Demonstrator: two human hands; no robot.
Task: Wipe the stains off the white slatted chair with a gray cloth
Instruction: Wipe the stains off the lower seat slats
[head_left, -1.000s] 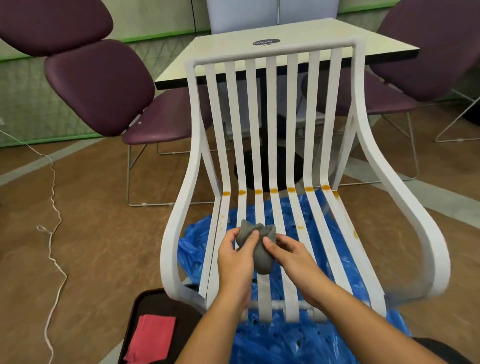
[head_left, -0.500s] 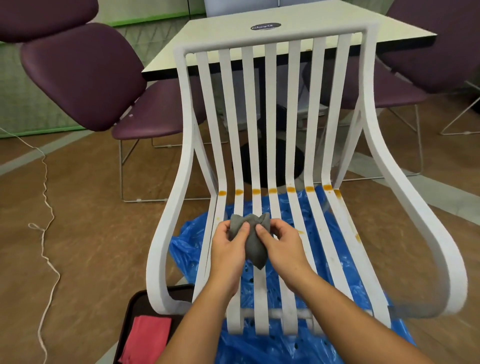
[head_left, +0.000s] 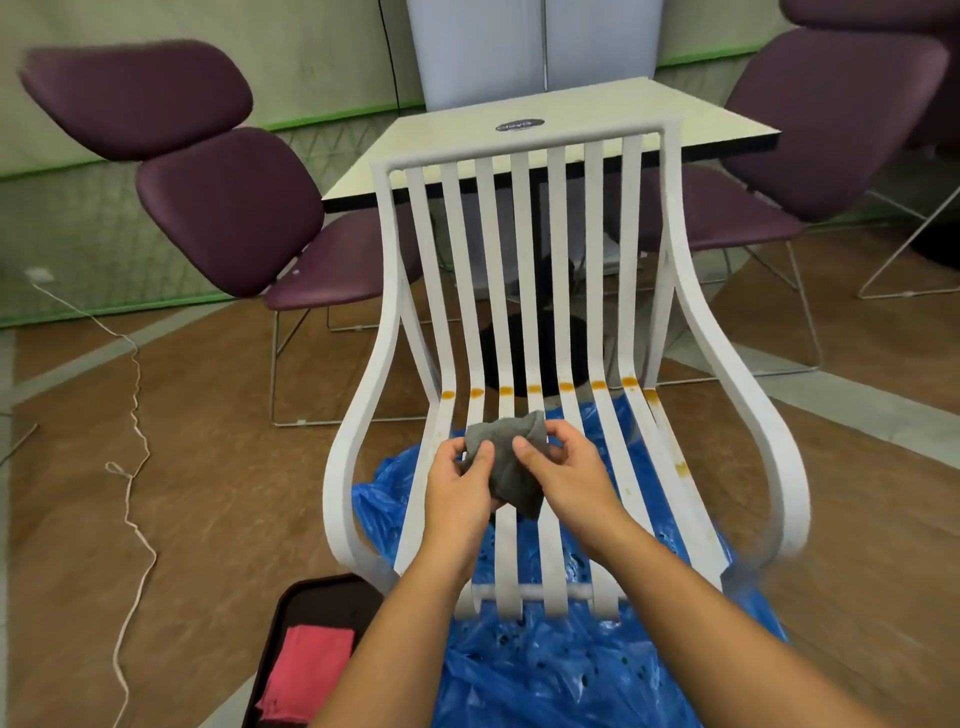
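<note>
The fingers of both hands are tucked behind the gray cloth (head_left: 508, 460) and cannot be seen; only the thumbs and knuckles show. Whether the cloth touches the slats under it cannot be told. The left forearm covers part of the black tray (head_left: 322, 597), which the bottom edge also cuts off, with a red cloth (head_left: 306, 670) lying in it. The blue plastic sheet (head_left: 545, 670) hides the feet of the white slatted chair (head_left: 525, 260), and the low end of its right armrest is smeared with blur. The chair faces the person, its back toward the tabletop (head_left: 597, 114), its slats running from the front rail away and up to the top rail. The cloth is bunched into a lump whose long axis lies roughly along those slats, broad end away and narrow tip toward the person. It hangs over the middle slats of the seat, just short of the row of orange stains (head_left: 535, 388) at the bend. The left hand (head_left: 460, 483) has its grip closed on the cloth's left side, thumb on top, and the right hand (head_left: 569, 475) pinches the right side likewise. Against half a second ago the hands and cloth sit in much the same spot, but the cloth's two raised corners have flattened into one rounded bundle. The view has tilted up, so more of the wall and both purple chairs (head_left: 228, 208) are in sight. The stain row looks the same — no mark wiped.
</note>
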